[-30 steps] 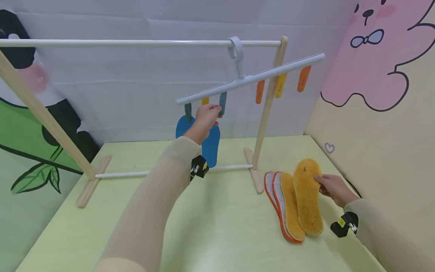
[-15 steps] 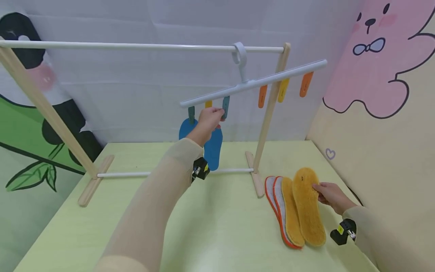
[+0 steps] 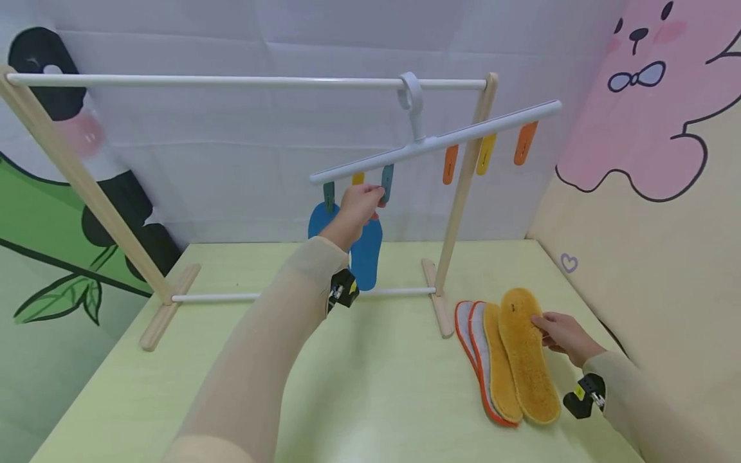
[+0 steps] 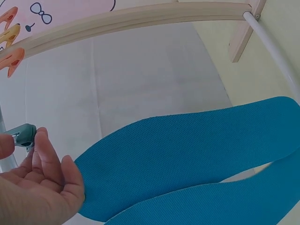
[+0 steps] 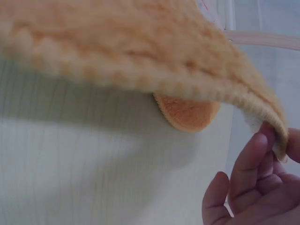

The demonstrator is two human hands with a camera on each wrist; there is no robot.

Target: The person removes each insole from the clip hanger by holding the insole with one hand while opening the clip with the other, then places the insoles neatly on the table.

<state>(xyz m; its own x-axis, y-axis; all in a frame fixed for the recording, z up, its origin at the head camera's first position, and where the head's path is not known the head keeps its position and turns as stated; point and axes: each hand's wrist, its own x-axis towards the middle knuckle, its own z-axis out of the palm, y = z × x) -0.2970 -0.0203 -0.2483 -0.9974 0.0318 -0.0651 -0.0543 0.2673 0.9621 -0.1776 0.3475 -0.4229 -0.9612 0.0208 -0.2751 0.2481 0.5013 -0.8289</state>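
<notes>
L hand (image 3: 357, 211) pinching teal clip (image 3: 388, 182) nr blue insoles (image 3: 366, 257); R hand (image 3: 568, 334) pinching yellow insole (image 3: 525, 357) @ edge.

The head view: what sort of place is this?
Likely a staged indoor corner or a child's playroom; the pictures can't settle which. A pink cartoon bear decorates the wall, a creased pale backdrop fills the rear, and a rack with a hanger stands on the table.

A teal clip (image 3: 388, 180) and two blue insoles (image 3: 366, 257) hang under the tilted white hanger (image 3: 457, 136), left half; a fluffy yellow insole (image 3: 528, 360), edge raised, slants below its right.
</notes>
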